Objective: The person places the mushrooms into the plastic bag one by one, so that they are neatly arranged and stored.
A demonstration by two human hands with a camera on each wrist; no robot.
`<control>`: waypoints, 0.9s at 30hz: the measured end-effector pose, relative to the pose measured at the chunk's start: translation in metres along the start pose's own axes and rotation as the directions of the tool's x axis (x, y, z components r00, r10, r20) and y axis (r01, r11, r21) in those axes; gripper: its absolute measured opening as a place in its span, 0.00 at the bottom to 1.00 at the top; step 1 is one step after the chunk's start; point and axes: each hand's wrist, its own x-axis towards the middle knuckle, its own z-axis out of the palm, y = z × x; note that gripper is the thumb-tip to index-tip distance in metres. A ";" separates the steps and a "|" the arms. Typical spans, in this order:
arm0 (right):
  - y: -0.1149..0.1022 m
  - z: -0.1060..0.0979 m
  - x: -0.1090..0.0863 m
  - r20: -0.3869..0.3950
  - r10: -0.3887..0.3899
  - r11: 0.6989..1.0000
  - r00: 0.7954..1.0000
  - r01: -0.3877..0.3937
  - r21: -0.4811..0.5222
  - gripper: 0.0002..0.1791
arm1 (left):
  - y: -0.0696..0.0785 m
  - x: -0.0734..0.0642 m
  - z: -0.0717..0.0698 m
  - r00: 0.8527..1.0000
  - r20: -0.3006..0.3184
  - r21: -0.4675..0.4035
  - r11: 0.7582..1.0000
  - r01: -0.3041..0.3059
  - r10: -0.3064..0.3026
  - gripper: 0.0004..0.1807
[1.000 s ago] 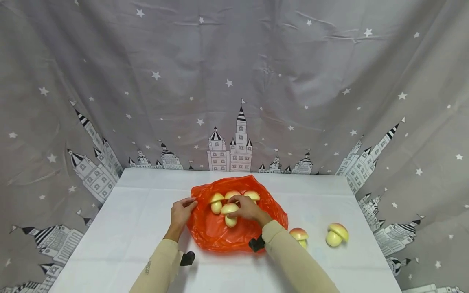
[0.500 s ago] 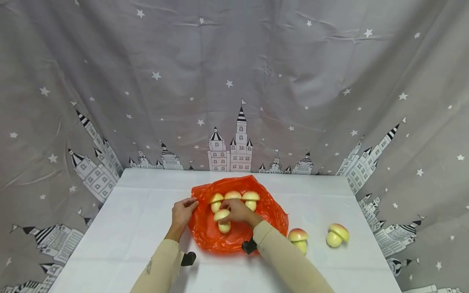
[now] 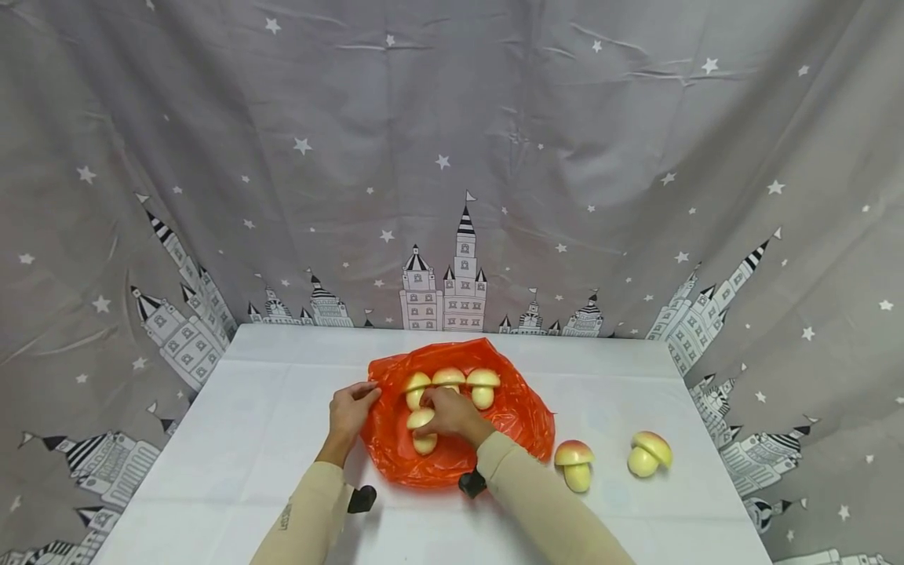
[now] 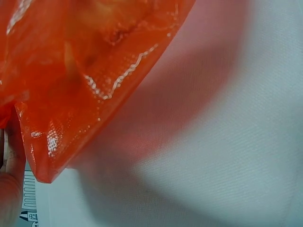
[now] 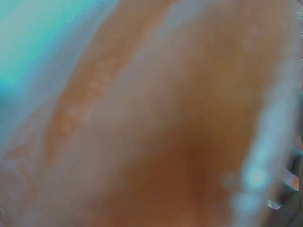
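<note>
An orange-red plastic bag [image 3: 417,472] lies spread with its mouth wide on the white table. My left hand [image 3: 349,410] pinches the bag's left edge; in the left wrist view a fingertip [image 4: 10,189] shows beside the bag film [image 4: 71,94]. Inside the bag, my right hand [image 3: 453,416] holds a toy mushroom [image 3: 425,444] with a yellow cap and pale stem, fingers around its cap. Behind it, a left mushroom [image 3: 417,383], a middle mushroom [image 3: 448,377] and a right mushroom [image 3: 483,386] stand in a row. The right wrist view is blurred.
Two more toy mushrooms with reddish-yellow caps sit on the table right of the bag: a nearer mushroom [image 3: 575,464] and a tilted farther mushroom [image 3: 649,453]. A grey curtain [image 3: 452,157] printed with castles and stars hangs behind the table [image 3: 268,439].
My right hand has moved left and slightly nearer within the bag, carrying the mushroom with it. The back row shows more fully now. My left hand has stayed at the bag's edge.
</note>
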 end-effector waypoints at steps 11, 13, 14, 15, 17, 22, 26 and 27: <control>0.011 -0.014 -0.013 -0.017 -0.108 0.979 0.994 0.109 0.173 0.28 | 0.001 0.001 0.001 0.999 0.020 0.003 1.000 0.031 -0.032 0.17; 0.016 -0.020 -0.017 -0.031 -0.127 0.968 0.991 0.131 0.216 0.28 | 0.002 0.000 0.001 0.999 0.022 0.001 0.999 0.035 -0.035 0.17; 0.018 -0.022 -0.020 -0.037 -0.130 0.963 0.991 0.136 0.234 0.28 | 0.002 0.000 0.001 0.999 0.023 0.002 0.999 0.036 -0.036 0.17; 0.021 -0.025 -0.022 -0.039 -0.128 0.959 0.991 0.133 0.252 0.28 | 0.002 0.000 0.001 0.999 0.024 0.002 0.999 0.036 -0.036 0.17; 0.026 -0.031 -0.027 -0.048 -0.122 0.952 0.991 0.131 0.276 0.28 | 0.002 0.000 0.001 0.999 0.019 0.001 0.999 0.039 -0.039 0.17; 0.039 -0.044 -0.039 -0.089 -0.108 0.929 0.990 0.132 0.345 0.25 | 0.001 0.000 -0.001 0.999 0.015 0.002 0.999 0.038 -0.038 0.17; 0.050 -0.051 -0.052 -0.101 -0.065 0.917 0.993 0.099 0.387 0.24 | 0.000 0.000 -0.002 0.999 0.022 0.010 0.999 0.042 -0.042 0.17; 0.053 -0.053 -0.055 -0.106 -0.060 0.913 0.993 0.098 0.395 0.24 | 0.000 0.000 -0.002 0.999 0.023 0.010 0.999 0.045 -0.045 0.17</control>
